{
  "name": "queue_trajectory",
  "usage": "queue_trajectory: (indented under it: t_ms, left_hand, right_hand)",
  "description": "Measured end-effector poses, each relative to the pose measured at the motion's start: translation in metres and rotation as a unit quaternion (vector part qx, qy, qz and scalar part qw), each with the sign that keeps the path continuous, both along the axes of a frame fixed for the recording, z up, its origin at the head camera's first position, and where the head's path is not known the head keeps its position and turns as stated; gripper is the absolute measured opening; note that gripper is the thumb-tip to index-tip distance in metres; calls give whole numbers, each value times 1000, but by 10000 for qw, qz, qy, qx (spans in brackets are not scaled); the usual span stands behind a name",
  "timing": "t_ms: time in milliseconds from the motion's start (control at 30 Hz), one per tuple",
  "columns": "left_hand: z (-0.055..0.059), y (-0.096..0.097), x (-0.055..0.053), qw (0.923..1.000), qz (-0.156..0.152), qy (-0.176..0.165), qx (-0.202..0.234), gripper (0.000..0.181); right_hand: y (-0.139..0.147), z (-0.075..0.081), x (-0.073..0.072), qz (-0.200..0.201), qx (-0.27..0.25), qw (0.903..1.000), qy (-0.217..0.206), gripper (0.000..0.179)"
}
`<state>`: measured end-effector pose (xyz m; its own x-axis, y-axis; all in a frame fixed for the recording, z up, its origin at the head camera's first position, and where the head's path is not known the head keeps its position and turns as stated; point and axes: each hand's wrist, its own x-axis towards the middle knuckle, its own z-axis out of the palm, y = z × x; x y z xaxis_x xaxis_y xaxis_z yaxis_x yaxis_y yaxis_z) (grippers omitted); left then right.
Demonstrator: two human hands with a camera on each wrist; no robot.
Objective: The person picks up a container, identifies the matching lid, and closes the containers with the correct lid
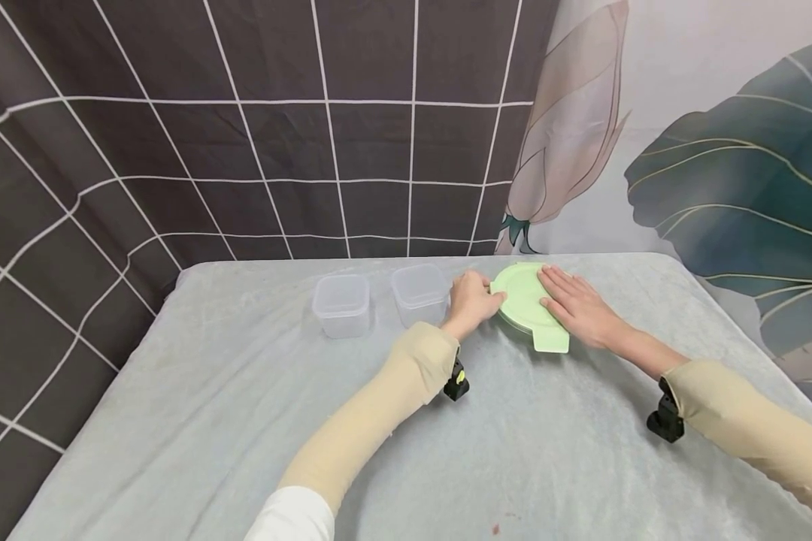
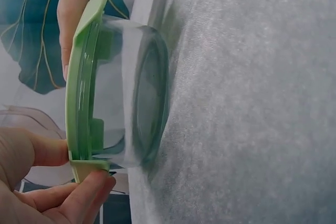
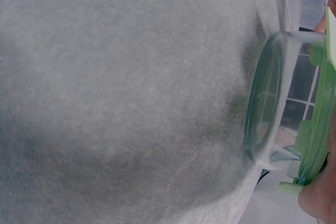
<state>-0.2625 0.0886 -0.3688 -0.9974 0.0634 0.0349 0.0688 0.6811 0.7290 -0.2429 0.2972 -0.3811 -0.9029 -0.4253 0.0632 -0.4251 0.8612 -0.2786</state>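
Note:
A round glass food container point(image 2: 113, 90) with a pale green lid point(image 1: 521, 297) sits on the cloth-covered table. One of the lid's side flaps point(image 1: 551, 340) sticks out toward the person. My left hand point(image 1: 474, 302) is at the lid's left edge. Its thumb lies against the rim and its fingers are under another flap point(image 2: 86, 165), pinching it. Across the lid's right part, my right hand point(image 1: 580, 309) rests with straight fingers. The right wrist view shows the glass base point(image 3: 265, 98) and only part of the right hand point(image 3: 317, 195).
Two clear square plastic boxes with lids stand left of the hands: one box point(image 1: 341, 306) farther left, the other box point(image 1: 418, 289) close to the left hand. A grey cloth point(image 1: 243, 421) covers the table. Behind it hangs a dark gridded curtain point(image 1: 372, 143).

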Motion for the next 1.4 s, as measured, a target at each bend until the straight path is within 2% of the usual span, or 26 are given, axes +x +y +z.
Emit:
queue_trajectory:
  t_ms: [167,367,567,900,967,1167,1267,1400]
  left_hand:
    - [-1,1,1,9996,-69,230,-171,38]
    - [-1,2,1,9997,-26,226,-104,19]
    - [-2,2,4,9993,-25,372,-16,22]
    - [-7,5,8,9938,-330,957,-456,21]
    - [-7,7,10,9910,-449,1112,-600,20]
    - [-7,8,13,9740,-717,1783,-1199,14]
    - [-7,8,12,9686,-809,1938,-1329,14]
    - [-6,5,12,9577,-975,2117,-1689,14]
  right_hand:
    - [0,0,1,11,-5,10000,-17,60]
    - [3,0,1,45,-45,10000,33,60]
    - [3,0,0,14,-29,10000,-9,61]
    - [2,-5,3,-45,-33,10000,-59,60]
    - [2,-5,3,-68,-23,9999,-88,60]
    - [1,-5,2,-138,58,9999,-60,61]
    - [1,-4,1,-125,44,9999,2,60]
    - [0,-2,1,-112,27,9999,12,60]
